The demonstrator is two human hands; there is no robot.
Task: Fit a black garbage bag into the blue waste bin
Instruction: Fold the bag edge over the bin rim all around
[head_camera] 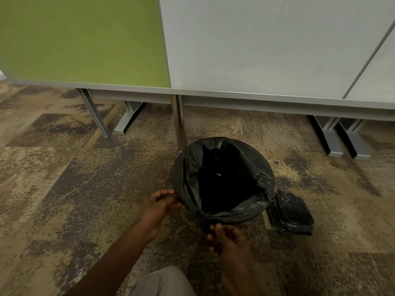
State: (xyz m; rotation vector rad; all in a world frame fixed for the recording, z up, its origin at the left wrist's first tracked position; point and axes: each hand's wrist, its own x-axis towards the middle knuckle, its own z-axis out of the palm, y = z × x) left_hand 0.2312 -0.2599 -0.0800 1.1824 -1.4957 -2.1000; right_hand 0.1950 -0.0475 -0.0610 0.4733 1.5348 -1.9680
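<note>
A round waste bin stands on the carpet, wholly wrapped by a black garbage bag [188, 184] whose mouth is folded over the rim; no blue of the bin shows. The bag's inside is dark and open. My left hand [163, 202] pinches the bag's folded edge at the bin's near-left side. My right hand [226, 236] grips the bunched plastic at the near edge of the rim.
A stack of folded black bags [290, 212] lies on the carpet right of the bin. A chrome desk leg [179, 124] stands just behind the bin. Grey desk feet [342, 139] sit at the right, under green and white partition panels. My knee [162, 283] is at the bottom.
</note>
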